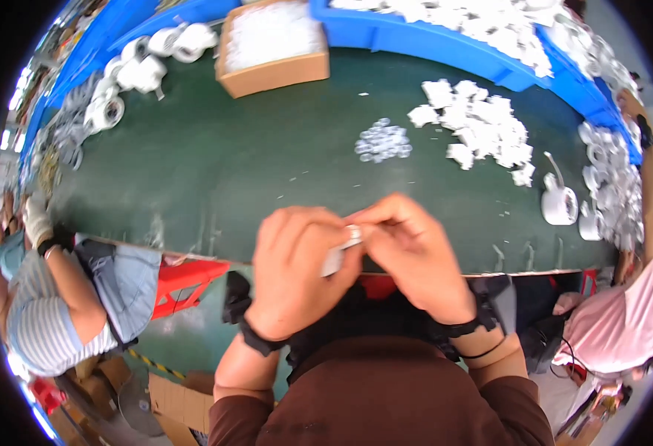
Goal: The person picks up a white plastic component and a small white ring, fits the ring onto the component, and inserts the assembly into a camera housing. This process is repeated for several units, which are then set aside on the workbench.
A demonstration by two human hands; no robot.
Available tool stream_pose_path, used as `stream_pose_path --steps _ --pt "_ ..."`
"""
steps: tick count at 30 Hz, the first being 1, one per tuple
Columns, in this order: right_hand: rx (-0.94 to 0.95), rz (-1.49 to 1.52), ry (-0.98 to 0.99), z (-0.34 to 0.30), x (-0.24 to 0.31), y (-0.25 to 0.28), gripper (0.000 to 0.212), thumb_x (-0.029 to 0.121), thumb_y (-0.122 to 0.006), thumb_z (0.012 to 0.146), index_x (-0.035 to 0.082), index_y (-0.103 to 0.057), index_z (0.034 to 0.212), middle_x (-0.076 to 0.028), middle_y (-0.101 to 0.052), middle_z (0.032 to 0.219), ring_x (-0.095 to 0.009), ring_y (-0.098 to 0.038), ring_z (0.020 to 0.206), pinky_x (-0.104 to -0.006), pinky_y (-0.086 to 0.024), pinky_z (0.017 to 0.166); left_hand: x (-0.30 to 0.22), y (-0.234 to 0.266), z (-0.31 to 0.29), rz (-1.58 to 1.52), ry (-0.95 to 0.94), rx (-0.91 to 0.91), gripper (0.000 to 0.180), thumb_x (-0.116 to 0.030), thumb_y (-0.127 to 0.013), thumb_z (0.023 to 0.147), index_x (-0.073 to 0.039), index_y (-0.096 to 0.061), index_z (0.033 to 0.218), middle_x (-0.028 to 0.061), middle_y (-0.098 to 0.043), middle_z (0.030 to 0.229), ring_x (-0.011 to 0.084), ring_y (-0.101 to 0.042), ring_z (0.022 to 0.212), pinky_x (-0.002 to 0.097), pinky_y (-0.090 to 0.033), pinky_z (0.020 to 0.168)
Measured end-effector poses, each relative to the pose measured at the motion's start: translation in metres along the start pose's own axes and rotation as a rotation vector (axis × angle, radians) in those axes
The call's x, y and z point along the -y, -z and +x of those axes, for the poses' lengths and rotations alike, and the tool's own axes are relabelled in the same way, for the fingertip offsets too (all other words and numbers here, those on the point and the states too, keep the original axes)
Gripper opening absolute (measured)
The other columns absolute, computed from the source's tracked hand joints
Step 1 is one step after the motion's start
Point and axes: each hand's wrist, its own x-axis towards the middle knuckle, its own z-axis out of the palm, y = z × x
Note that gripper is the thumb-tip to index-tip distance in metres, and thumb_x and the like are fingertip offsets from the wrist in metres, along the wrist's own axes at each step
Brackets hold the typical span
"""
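both hands meet at the near edge of the dark green work table [252,163], just above the person's lap. the left hand [293,271] has its fingers curled in, thumb and forefinger pinched on a small white plastic piece [339,253] that sticks out between the two hands. the right hand [416,256] is closed the same way, its fingertips [375,221] pressed onto the top end of that piece; how much of it lies hidden in the palms cannot be told

ahead of the hands the table is open right up to a small heap of clear round plastic rings [383,141] and, just right of it, a larger pile of white flat plastic parts [482,126]. one open brown cardboard box of white parts [271,44] stands at the far edge, touching a long blue plastic tray [430,41] heaped with more white parts. one white tape roll [559,202] lies alone to the right, near a crowd of similar rolls [609,178] too many to count; another cluster of white rolls [137,70] fills the far left

two other people flank the spot: a person in a striped shirt [40,312] on the left and a person in a pink shirt [624,312] on the right, both well apart from the hands. a red plastic stool [182,282] shows under the table's near edge
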Motion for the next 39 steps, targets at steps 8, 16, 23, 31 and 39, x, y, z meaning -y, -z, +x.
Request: stream_pose_path --steps 8,16,23,31,39 --pt "-0.329 -0.925 0.699 -0.015 0.023 0.052 0.013 0.005 -0.074 0.090 0.005 -0.071 0.103 -0.010 -0.069 0.107 -0.027 -0.064 0.105 -0.0378 -0.049 0.094 0.066 0.062 0.001 0.845 0.111 -0.122 0.049 -0.020 -0.075 0.089 -0.007 -0.063 0.135 0.0166 -0.058 0.143 0.0449 -0.042 0.142 0.0539 -0.037 0.111" --pt "-1.099 -1.729 0.323 -0.069 0.071 0.214 0.073 0.035 -0.086 0.080 0.008 -0.055 0.141 -0.019 -0.058 0.129 -0.036 -0.052 0.124 -0.0459 -0.040 0.106 0.019 0.015 -0.008 0.469 0.168 -0.068 0.047 -0.007 -0.072 0.088 -0.005 -0.061 0.134 0.0145 -0.054 0.146 0.0384 -0.042 0.137 0.0503 -0.033 0.113" --pt "-0.817 -1.051 0.285 -0.064 0.065 0.135 0.060 0.023 -0.089 0.076 0.004 -0.059 0.124 -0.010 -0.062 0.113 -0.020 -0.064 0.105 -0.0349 -0.053 0.090 -0.023 -0.015 -0.006 -0.152 0.118 0.191 0.029 0.001 -0.069 0.085 -0.001 -0.067 0.114 0.0161 -0.064 0.121 0.0367 -0.059 0.112 0.0449 -0.046 0.098" --pt "-0.146 -0.580 0.658 -0.032 -0.024 0.017 0.067 0.002 -0.063 0.095 -0.004 -0.031 0.153 -0.025 -0.039 0.148 -0.042 -0.041 0.138 -0.0424 -0.040 0.112 -0.038 -0.047 -0.022 -0.374 0.262 -0.016 0.060 -0.026 -0.046 0.107 0.005 -0.028 0.154 0.0219 -0.033 0.156 0.0347 -0.038 0.142 0.0452 -0.028 0.118" --pt "0.122 -0.452 0.594 -0.023 -0.028 0.023 0.064 0.011 -0.064 0.098 0.002 -0.035 0.154 -0.019 -0.042 0.143 -0.033 -0.046 0.129 -0.0422 -0.036 0.111 -0.006 -0.027 -0.031 -0.447 0.428 0.058 0.045 -0.026 -0.047 0.107 0.002 -0.041 0.142 0.0145 -0.045 0.137 0.0259 -0.050 0.119 0.0374 -0.041 0.102"
